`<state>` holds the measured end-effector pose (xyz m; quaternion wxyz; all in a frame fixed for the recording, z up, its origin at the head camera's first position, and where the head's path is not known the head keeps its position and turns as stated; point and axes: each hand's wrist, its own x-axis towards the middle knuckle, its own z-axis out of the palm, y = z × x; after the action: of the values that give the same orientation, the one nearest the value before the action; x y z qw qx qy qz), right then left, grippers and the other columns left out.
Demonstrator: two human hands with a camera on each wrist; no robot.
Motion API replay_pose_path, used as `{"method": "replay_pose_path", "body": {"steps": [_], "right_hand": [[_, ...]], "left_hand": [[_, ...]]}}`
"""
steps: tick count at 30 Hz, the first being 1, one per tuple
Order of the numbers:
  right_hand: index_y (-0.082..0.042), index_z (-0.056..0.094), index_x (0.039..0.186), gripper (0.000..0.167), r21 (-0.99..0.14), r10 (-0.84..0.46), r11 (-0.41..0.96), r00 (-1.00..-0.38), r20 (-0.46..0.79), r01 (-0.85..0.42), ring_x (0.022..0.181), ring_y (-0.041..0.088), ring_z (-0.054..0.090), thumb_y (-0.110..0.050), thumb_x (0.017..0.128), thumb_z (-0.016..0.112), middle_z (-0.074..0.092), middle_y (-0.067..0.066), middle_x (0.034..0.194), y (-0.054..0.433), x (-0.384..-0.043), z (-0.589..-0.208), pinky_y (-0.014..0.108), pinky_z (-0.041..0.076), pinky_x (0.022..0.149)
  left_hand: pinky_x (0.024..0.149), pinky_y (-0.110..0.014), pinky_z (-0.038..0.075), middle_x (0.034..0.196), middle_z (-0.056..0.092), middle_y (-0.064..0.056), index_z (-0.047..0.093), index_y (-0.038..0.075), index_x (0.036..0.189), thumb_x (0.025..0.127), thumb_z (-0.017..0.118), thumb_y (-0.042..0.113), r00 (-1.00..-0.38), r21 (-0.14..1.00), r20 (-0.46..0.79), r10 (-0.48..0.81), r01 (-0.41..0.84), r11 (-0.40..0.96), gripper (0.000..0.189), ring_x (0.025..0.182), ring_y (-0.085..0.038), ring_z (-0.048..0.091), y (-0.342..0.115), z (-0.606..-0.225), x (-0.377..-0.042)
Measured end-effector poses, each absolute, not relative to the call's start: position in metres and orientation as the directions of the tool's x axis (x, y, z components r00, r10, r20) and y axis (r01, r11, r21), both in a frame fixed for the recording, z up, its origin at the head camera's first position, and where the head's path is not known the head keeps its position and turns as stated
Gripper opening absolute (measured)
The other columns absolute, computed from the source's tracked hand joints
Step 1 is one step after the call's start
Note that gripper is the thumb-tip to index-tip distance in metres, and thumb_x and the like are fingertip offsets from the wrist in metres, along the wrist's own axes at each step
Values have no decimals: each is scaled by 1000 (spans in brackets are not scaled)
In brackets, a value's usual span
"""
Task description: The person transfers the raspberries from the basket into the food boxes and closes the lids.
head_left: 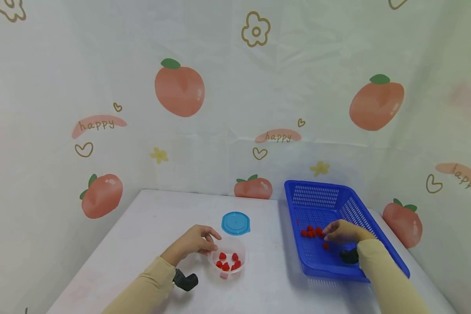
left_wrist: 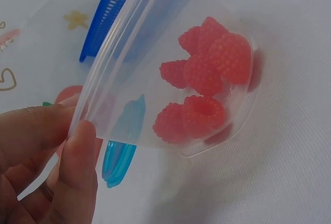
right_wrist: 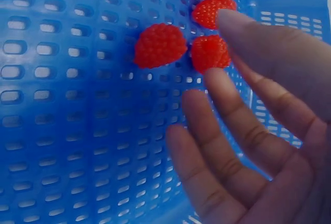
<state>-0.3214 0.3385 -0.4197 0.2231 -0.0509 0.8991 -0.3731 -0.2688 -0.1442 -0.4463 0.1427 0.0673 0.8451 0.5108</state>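
My left hand (head_left: pixel 199 240) pinches the rim of a clear plastic container (head_left: pixel 209 261) between thumb and fingers. Several red raspberries (left_wrist: pixel 202 75) lie on the container's bottom, visible through its wall in the left wrist view. Over on the right, my right hand (head_left: pixel 342 231) reaches down into a blue plastic basket (head_left: pixel 318 266). Its fingers are spread and slightly bent, with thumb and fingertips right at a raspberry (right_wrist: pixel 210 53). Another raspberry (right_wrist: pixel 160 46) sits apart from that one, and more form a loose cluster (head_left: pixel 311 231) on the basket's slotted floor.
A round blue lid (head_left: pixel 236 223) lies on the white table (head_left: pixel 168 209) just behind the container. The basket's raised walls surround my right hand. Behind the table hangs a white backdrop (head_left: pixel 220 157) printed with fruit, flowers and hearts.
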Motion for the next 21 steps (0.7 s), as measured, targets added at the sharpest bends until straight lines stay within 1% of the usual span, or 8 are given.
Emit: {"method": "replay_pose_path", "body": {"steps": [3, 6, 10, 14, 19, 21], "right_hand": [[7, 63, 105, 22, -675, -239, 729, -881, -409, 115, 88, 19, 61, -4, 87, 67, 67, 7, 93, 337, -319, -422, 43, 55, 86], [6, 63, 103, 18, -665, -237, 735, -868, -437, 135, 85, 19, 59, -2, 87, 66, 66, 7, 91, 336, -318, -424, 38, 55, 80], [3, 64, 99, 15, -633, -225, 762, -859, -460, 139, 82, 18, 57, -3, 86, 67, 65, 5, 88, 335, -316, -424, 34, 53, 73], [1, 66, 97, 14, -596, -203, 791, -859, -470, 139, 81, 18, 57, -4, 84, 68, 65, 2, 85, 333, -314, -422, 35, 52, 72], [0, 65, 96, 13, -565, -187, 814, -860, -474, 134, 84, 19, 59, -5, 85, 69, 66, 3, 86, 331, -314, -422, 40, 54, 76], [-1, 65, 96, 12, -555, -179, 820, -860, -478, 138, 85, 20, 59, -5, 85, 69, 66, 4, 88, 329, -314, -422, 40, 54, 76]], "left_hand": [[61, -26, 56, 77, 58, -6, 70, 7, 102, 79, 79, 12, -950, 882, -172, 260, -30, 471, 25, 59, -15, 57, -144, -447, -269], [61, -25, 56, 77, 58, -6, 70, 8, 102, 79, 79, 13, -951, 879, -171, 259, -29, 475, 25, 59, -15, 57, -144, -447, -269], [60, -25, 56, 78, 58, -6, 70, 8, 102, 79, 79, 12, -951, 879, -173, 256, -32, 476, 25, 59, -15, 57, -144, -447, -269], [60, -25, 56, 78, 58, -7, 70, 8, 103, 79, 79, 12, -951, 879, -176, 255, -36, 475, 25, 59, -15, 57, -144, -448, -270], [60, -25, 56, 79, 58, -6, 70, 8, 103, 79, 79, 13, -951, 879, -180, 251, -41, 475, 26, 59, -15, 57, -144, -448, -270], [60, -25, 56, 79, 58, -7, 70, 8, 103, 79, 79, 13, -953, 878, -182, 243, -46, 477, 26, 58, -15, 57, -143, -448, -270]]}}
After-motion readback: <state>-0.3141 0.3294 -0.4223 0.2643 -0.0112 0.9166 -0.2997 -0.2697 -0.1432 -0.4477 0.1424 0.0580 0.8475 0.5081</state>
